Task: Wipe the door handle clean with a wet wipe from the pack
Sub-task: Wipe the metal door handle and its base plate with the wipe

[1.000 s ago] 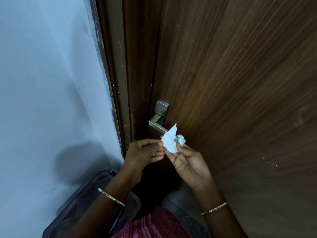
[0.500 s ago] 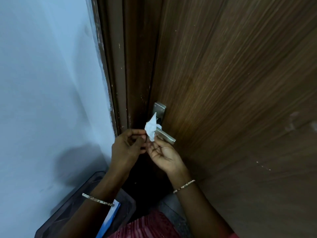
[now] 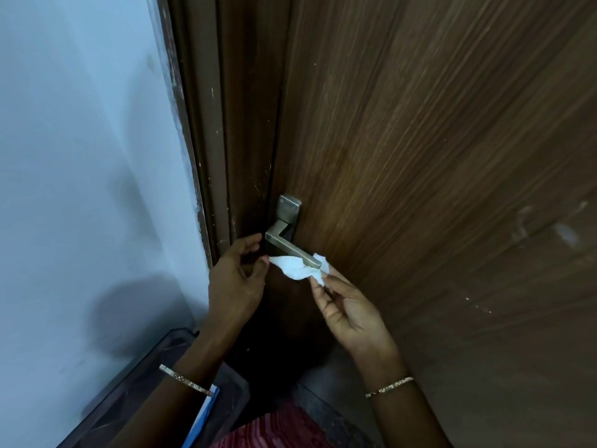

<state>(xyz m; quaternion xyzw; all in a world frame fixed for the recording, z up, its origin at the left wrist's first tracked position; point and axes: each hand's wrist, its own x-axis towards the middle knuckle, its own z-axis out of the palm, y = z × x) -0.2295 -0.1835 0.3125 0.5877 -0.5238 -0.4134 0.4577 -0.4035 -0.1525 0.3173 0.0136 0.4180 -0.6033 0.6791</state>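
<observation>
The brown wood-grain door (image 3: 420,156) is filling most of the view, with a pale wall (image 3: 80,156) standing to its left and a dark bin (image 3: 135,392) sitting at the bottom left. The left hand (image 3: 235,282) is reaching up beside the door's left edge, its grip pinching the left tip of the wet wipe (image 3: 295,270) at the thumb. The right hand (image 3: 350,313) is lying palm-up just below the lever's free end, its grip pinching the wipe's right end between thumb and fingertips. The silver door handle (image 3: 290,248) is jutting out at the door's left edge, its lever slanting down to the right. The white, crumpled wipe is stretching beneath the lever and lapping over its free end. Half a second ago it was bunching upright by the lever's bend with both hands close together; now the hands are standing apart and it is lying drawn out along the lever.
</observation>
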